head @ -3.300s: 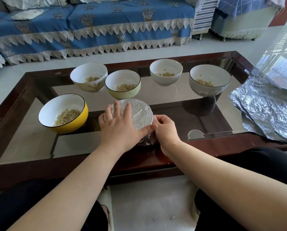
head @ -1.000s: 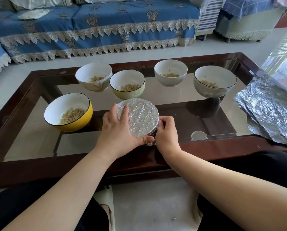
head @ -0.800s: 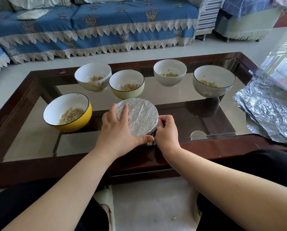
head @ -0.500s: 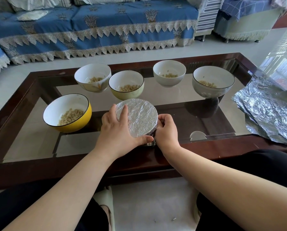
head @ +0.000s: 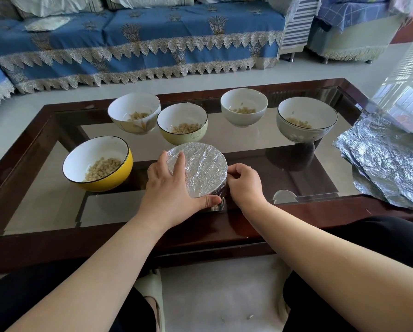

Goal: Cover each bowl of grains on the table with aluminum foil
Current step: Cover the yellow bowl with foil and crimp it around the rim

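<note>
A foil-covered bowl [head: 201, 168] stands near the front edge of the glass table [head: 248, 144]. My left hand [head: 169, 190] lies over its left rim, fingers flat on the foil and thumb against the near side. My right hand [head: 245, 182] has curled fingers that pinch the foil at the bowl's right rim. Several uncovered bowls hold grains: a yellow bowl [head: 109, 178] at the left, a white patterned bowl [head: 133, 109], a pale green bowl [head: 183, 137], a white bowl [head: 243, 101] and a grey bowl [head: 306, 130]. A stack of foil sheets [head: 387, 161] lies on the table's right end.
The table has a dark wooden frame [head: 152, 236] close to my knees. A blue sofa [head: 138, 44] with lace trim stands beyond the table, and another seat [head: 351, 32] at the back right. A small round glass piece [head: 284, 196] lies right of the covered bowl.
Since the earliest frame my left hand has slid leftward off the foil top, exposing more of it. My right hand stays at the right rim, working the foil edge.
</note>
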`<state>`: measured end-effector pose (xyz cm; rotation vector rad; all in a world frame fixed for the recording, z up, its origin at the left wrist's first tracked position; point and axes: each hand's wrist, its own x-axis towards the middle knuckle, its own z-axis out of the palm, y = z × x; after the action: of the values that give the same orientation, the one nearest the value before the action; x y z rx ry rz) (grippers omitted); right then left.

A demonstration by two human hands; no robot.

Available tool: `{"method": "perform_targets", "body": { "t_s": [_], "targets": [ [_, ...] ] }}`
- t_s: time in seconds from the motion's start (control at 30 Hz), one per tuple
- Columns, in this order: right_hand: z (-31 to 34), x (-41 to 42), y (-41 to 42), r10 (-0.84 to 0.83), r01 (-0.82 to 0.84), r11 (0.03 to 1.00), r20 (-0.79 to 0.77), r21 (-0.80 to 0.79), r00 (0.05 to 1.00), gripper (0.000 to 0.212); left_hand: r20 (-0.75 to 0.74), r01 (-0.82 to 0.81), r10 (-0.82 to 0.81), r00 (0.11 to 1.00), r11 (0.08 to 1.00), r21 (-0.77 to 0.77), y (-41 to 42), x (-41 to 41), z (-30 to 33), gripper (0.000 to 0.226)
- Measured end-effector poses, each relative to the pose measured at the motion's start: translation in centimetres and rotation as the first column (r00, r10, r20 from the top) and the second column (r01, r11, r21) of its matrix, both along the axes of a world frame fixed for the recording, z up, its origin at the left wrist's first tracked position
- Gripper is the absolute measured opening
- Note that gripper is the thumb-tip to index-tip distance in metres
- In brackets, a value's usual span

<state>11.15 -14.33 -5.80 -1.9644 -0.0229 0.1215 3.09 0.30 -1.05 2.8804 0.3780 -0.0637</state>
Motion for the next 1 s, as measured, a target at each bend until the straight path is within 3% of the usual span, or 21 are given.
{"method": "perform_targets", "body": {
  "t_s": [0.13,0.3,0.57,0.73,1.0],
  "targets": [
    [0.5,0.8,-0.6,0.026,-0.021,0.998,-0.098,0.052,0.995,0.011,0.015,0.001,-0.001,1.000,1.000,0.018,0.1,0.1,-0.2,0.134],
    [0.9,0.6,-0.3,0.015,0.076,0.939,-0.261,0.337,0.965,0.009,0.006,-0.011,0.011,1.000,1.000,0.006,0.0,0.2,-0.1,0.138],
    [0.5,0.0,0.1,0.026,0.122,0.867,-0.288,0.484,0.957,0.039,0.001,-0.013,0.013,1.000,1.000,0.016,0.0,0.5,0.0,0.135],
    [0.3,0.4,0.9,-0.053,0.175,0.906,-0.307,0.385,0.950,0.048,-0.002,-0.010,0.010,1.000,1.000,-0.018,0.1,0.7,0.1,0.134],
    [-0.5,0.9,1.5,-0.144,0.257,0.911,-0.334,0.321,0.931,0.028,-0.003,-0.007,0.007,1.000,0.999,-0.038,0.0,0.6,0.2,0.134]
  ]
}}
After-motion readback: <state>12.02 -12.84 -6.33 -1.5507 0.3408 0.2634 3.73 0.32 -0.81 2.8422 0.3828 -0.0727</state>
